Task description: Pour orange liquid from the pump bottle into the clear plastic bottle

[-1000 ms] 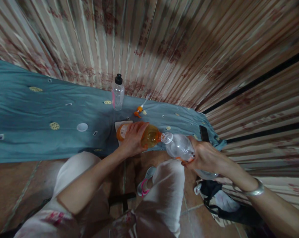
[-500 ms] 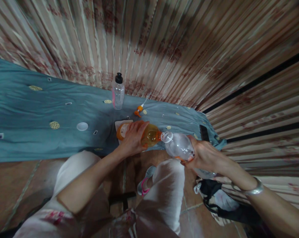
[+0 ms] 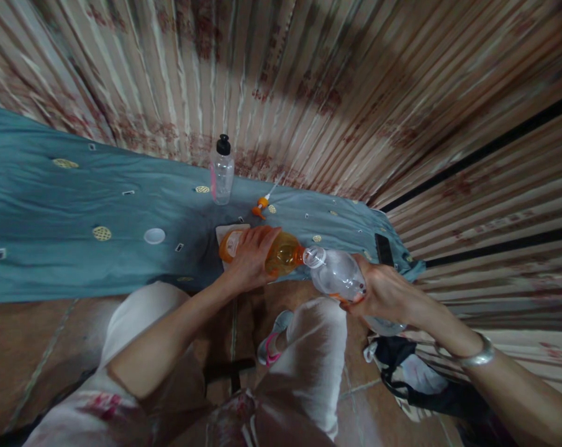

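An amber-orange bottle (image 3: 285,253) lies nearly level in my left hand (image 3: 253,256), whose fingers wrap over its middle. Its narrow neck points right and meets the wide mouth of a clear plastic bottle (image 3: 334,273). My right hand (image 3: 378,285) grips that clear bottle round its body, with the mouth tilted up to the left. Whether any liquid passes between them I cannot tell. Behind my left hand, an orange pump top (image 3: 261,207) with a thin tube lies on the cloth. Left of it stands a clear bottle with a black cap (image 3: 222,177).
A blue-green patterned cloth (image 3: 52,205) covers the long surface. On it rest a white round lid (image 3: 154,236) and a dark phone-like slab (image 3: 384,249). A pleated curtain (image 3: 262,74) hangs right behind. Dark and pale fabric (image 3: 420,372) lies low on the right.
Almost nothing differs. Both hands hold the two bottles mouth to mouth in the same place, and the view has shifted very slightly.
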The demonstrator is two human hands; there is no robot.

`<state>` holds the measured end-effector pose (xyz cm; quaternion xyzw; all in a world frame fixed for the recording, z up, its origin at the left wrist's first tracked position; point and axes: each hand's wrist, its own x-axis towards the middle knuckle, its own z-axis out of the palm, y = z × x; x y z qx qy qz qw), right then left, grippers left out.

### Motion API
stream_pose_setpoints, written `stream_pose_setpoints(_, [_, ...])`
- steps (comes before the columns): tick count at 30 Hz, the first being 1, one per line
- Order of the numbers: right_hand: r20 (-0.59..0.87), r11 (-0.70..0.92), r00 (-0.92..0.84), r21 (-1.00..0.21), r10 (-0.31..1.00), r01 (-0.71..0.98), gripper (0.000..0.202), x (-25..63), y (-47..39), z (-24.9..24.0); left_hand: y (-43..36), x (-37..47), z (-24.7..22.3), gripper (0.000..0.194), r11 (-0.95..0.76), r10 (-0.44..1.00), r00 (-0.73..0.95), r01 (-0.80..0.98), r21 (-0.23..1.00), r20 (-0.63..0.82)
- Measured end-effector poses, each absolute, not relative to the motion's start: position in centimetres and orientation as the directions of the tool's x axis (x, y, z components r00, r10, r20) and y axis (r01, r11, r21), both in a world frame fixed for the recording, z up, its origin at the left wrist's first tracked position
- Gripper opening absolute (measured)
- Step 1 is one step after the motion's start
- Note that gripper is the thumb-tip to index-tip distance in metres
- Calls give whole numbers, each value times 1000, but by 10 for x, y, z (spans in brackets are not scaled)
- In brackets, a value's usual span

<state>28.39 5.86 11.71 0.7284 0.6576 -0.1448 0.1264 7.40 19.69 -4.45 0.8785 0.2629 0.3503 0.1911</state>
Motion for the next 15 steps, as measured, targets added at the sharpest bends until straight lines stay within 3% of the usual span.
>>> stream_pose_setpoints(15, [-391,-102,100,17,915,995,46,280,61,123,197,74,-43,88,-783,601,624,334,524,500])
